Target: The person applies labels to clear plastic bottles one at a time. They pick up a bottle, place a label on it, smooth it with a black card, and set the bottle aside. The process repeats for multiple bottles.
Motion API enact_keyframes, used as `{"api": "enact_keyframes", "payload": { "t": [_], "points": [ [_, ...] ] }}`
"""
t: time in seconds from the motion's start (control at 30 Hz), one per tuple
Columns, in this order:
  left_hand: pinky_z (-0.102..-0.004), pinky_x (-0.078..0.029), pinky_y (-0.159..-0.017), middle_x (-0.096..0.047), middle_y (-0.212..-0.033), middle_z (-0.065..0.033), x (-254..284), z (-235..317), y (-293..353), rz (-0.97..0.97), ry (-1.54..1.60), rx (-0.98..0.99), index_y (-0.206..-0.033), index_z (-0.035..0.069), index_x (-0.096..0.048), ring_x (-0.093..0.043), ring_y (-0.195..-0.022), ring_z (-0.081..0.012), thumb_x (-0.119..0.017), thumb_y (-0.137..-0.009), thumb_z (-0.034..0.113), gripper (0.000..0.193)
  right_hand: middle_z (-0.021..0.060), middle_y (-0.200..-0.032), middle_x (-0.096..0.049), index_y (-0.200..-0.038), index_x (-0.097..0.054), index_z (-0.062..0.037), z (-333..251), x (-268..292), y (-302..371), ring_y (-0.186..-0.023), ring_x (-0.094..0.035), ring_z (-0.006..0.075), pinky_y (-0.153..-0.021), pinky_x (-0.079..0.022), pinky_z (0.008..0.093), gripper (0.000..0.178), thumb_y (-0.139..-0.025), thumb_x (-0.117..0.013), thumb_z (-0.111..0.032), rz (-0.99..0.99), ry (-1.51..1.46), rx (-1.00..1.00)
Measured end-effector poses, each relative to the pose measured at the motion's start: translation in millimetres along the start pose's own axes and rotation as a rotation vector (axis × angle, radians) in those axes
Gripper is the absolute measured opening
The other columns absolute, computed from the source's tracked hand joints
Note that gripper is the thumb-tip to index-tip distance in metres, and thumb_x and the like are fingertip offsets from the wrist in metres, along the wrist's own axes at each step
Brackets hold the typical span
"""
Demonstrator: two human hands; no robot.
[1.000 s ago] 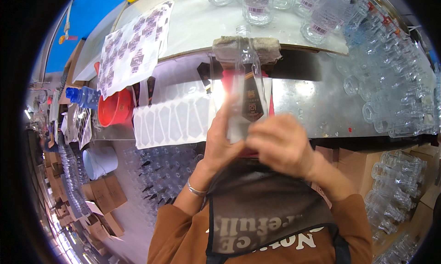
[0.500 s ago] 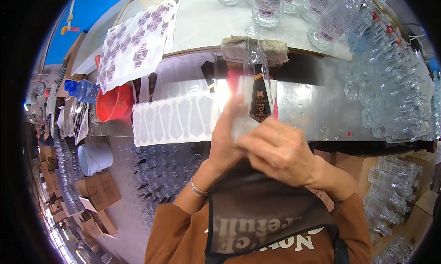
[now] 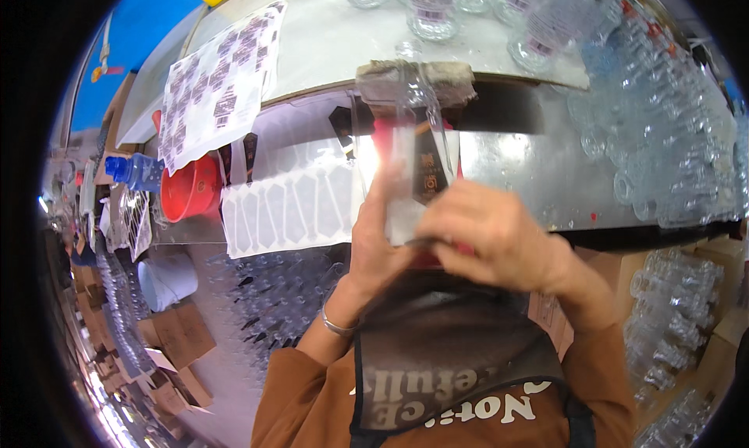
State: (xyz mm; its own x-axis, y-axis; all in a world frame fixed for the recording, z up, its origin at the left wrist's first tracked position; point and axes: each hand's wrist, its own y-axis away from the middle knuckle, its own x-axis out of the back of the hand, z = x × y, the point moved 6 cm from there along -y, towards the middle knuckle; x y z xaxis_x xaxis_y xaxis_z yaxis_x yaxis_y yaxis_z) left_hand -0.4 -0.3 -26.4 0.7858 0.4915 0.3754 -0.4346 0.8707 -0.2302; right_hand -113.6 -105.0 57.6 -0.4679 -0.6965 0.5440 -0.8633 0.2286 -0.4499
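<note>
A clear glass bottle (image 3: 417,97) lies with its neck pointing away from me, on a folded cloth pad (image 3: 460,88). On its upper face is a pointed black label (image 3: 427,155) with gold marks. My left hand (image 3: 373,233), blurred at the fingers, holds the bottle along its left side. A whitish translucent patch (image 3: 401,218) shows beside that hand; I cannot tell if it is film or glass. My right hand (image 3: 491,233) is closed over the bottle's near end, fingers curled by the label's lower tip. Whatever it pinches is hidden.
Left of the bottle lies a backing sheet of label shapes (image 3: 289,206), near a red bucket (image 3: 189,189). A printed sticker sheet (image 3: 222,85) hangs over the table edge. Labelled bottles (image 3: 433,11) stand behind. Stacked glass bottles (image 3: 671,136) fill the right; more bottles (image 3: 277,296) stand lower left.
The whole view has shifted slightly. My right hand has moved a little up and right against the bottle. The left hand stays along the bottle's side.
</note>
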Motion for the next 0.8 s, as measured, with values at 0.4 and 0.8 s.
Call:
{"api": "enact_keyframes", "payload": {
  "t": [0.4,0.8],
  "points": [
    [-0.0395,-0.039,-0.115,-0.045,-0.153,-0.0206,-4,-8,2,-0.080,-0.033,0.021,-0.154,0.000,-0.036,-0.047,-0.140,-0.0322,-0.081,-0.073,0.002,0.092,0.0144,-0.106,-0.070,-0.103,-0.068,-0.0037,16,6,60,-0.093,-0.067,0.0301,-0.080,-0.055,0.0374,0.032,-0.072,-0.068,0.005,0.190,-0.058,-0.025],
    [-0.0409,-0.041,-0.113,-0.046,-0.152,-0.0216,-1,0,-1,-0.100,-0.099,0.007,-0.155,0.002,-0.036,-0.048,-0.139,-0.0345,-0.086,-0.071,0.006,0.098,0.0166,-0.097,-0.071,-0.115,-0.068,0.0010,51,30,-17,-0.084,-0.069,0.0313,-0.077,-0.055,0.0374,0.028,-0.088,-0.067,-0.005,0.355,0.154,-0.006]
  ]
}}
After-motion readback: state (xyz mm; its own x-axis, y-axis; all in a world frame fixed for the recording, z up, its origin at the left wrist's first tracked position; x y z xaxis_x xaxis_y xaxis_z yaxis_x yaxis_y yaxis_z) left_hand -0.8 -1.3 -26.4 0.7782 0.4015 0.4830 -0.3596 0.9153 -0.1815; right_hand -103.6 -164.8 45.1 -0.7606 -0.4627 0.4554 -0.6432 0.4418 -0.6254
